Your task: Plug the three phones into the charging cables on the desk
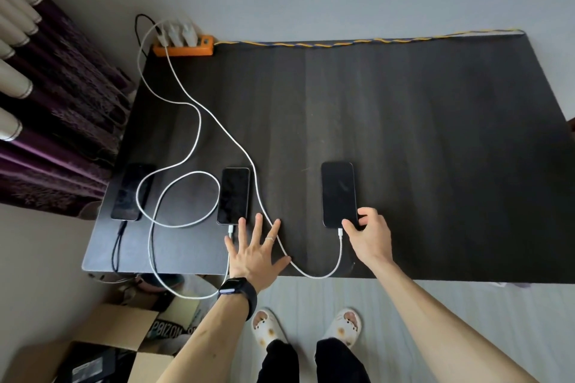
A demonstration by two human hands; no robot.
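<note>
Three dark phones lie face up near the front of the black desk (435, 140). The left phone (132, 191) has a black cable (118, 246) in its bottom end. The middle phone (234, 196) has a white cable (231, 231) plugged in, and the right phone (339, 193) has another white cable (340, 233) plugged in. My left hand (256, 255) rests flat on the desk with fingers spread, just below the middle phone. My right hand (368, 235) pinches the bottom right corner of the right phone.
An orange power strip (186, 48) with white chargers sits at the desk's back left corner. White cables loop across the desk's left half and over its front edge. A yellow-blue cord (357, 42) runs along the back edge. Cardboard boxes (124, 329) stand on the floor at left.
</note>
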